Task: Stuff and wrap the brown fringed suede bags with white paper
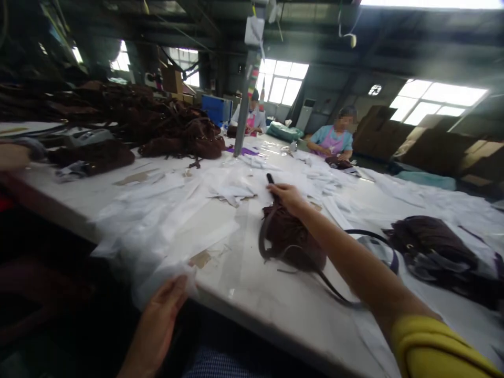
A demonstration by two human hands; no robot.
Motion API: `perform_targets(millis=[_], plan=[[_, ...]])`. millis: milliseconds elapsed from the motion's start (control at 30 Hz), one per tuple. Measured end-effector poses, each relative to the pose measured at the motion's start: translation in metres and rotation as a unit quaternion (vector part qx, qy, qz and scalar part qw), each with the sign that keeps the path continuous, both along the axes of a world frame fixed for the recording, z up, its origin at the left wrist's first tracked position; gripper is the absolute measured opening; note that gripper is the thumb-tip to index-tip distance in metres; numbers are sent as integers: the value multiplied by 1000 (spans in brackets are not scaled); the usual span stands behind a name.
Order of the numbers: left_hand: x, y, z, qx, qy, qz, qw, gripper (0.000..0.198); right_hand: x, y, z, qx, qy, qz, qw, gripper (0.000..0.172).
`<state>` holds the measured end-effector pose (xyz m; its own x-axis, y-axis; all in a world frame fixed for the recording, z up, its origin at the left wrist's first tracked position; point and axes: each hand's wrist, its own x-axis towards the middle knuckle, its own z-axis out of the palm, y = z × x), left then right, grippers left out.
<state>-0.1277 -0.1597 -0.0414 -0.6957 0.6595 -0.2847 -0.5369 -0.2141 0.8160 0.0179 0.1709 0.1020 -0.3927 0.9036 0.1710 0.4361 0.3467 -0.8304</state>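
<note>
At the table's front edge, my left hand pinches a thin, translucent white sheet that hangs over the edge. My right hand reaches forward and is closed around a slim dark piece with a black tip; whether it is a strap end or a tool handle I cannot tell. Just below that hand a dark brown bag rests on the table, partly behind my forearm. A greyish strap or tube loops at its left side, and a dark cord runs to the right.
White sheets and scraps lie over the white table. Brown bags are heaped at the left; another brown bundle and a silver device are at right. A post rises mid-table. Two people work opposite; another person's arm shows left.
</note>
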Motion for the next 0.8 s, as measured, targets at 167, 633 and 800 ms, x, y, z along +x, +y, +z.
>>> perform_targets(millis=[167,633,800], plan=[[3,-10,-4,-75,73,15,994,45,35,69,21,102,9,-143,984,20],[33,-143,18,-135,-39,157,978,15,20,-213,-36,-163,110,475,858,34],[48,-218,25,-172,-13,180,968,28,13,-267,-69,-37,36,610,791,27]])
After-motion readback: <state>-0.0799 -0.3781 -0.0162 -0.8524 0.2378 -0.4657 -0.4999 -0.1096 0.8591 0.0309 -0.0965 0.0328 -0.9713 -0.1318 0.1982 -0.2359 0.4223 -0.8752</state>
